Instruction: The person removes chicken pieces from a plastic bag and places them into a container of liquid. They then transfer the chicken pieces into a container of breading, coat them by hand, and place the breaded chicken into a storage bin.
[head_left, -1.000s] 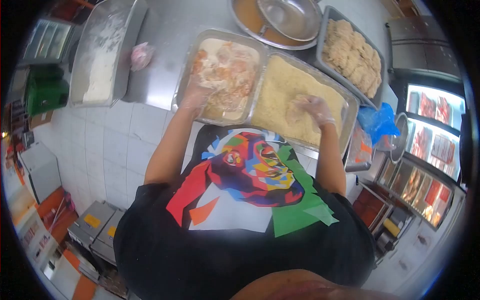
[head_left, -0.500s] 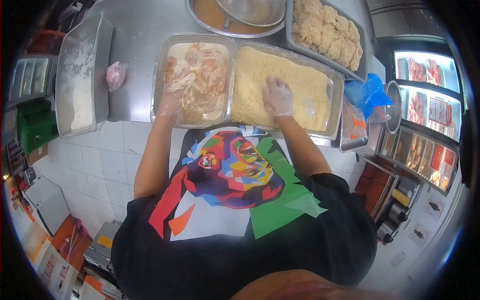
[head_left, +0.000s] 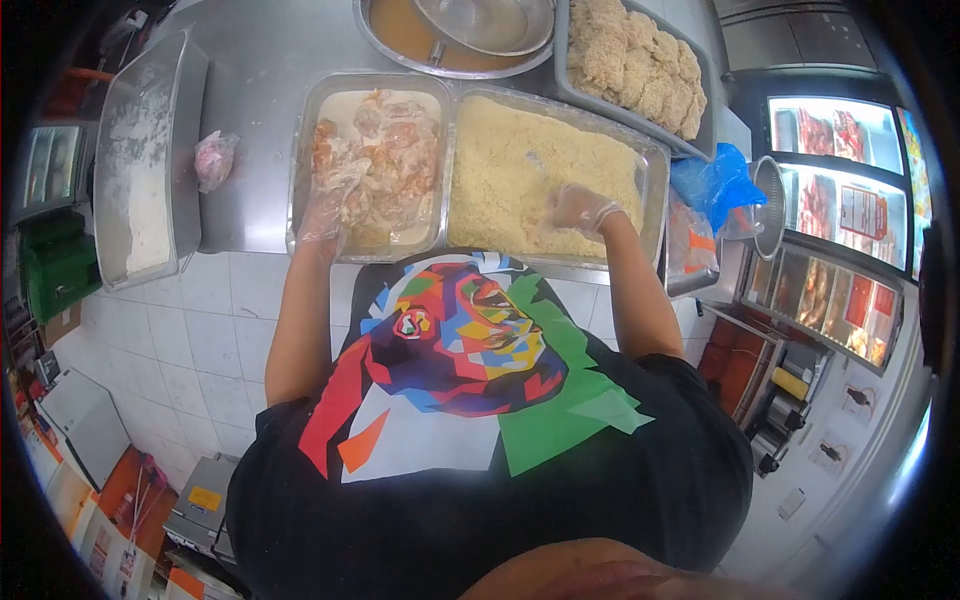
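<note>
Two gloved hands: left hand (head_left: 325, 205) fingers grip battered chicken (head_left: 380, 165); right hand (head_left: 580, 208) fingers curled in crumbs (head_left: 520, 175)

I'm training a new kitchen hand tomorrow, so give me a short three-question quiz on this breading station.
1. True or false: both hands wear clear plastic gloves.
2. Which tray is the right hand in? A) metal tray of dry yellow crumbs B) metal tray of white flour
3. Fill in: the left hand is in the metal tray of wet battered ____ pieces.

Key: 1 true; 2 A; 3 meat.
</note>
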